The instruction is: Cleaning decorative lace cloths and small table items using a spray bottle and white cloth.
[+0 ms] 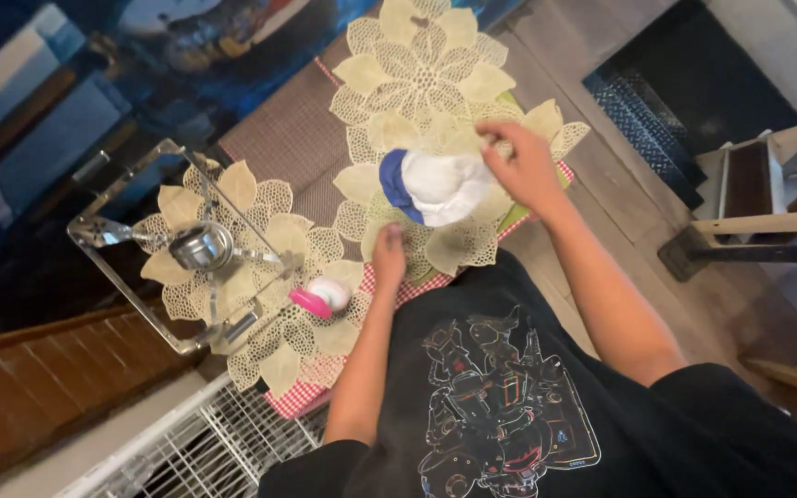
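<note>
While bent over lace-covered table: right hand pinching white-and-blue cloth bundle, bundle lifted just above cream lace doily. Left hand pressed on doily edge, fingers curled, gripping nothing visible. Pink-and-white small object near left hand. Metal rack further left.

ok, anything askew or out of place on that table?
Nothing spilled or broken. Only the white and blue cloth looks odd: bunched up in the right hand above the lace doilies, not lying flat.
</note>
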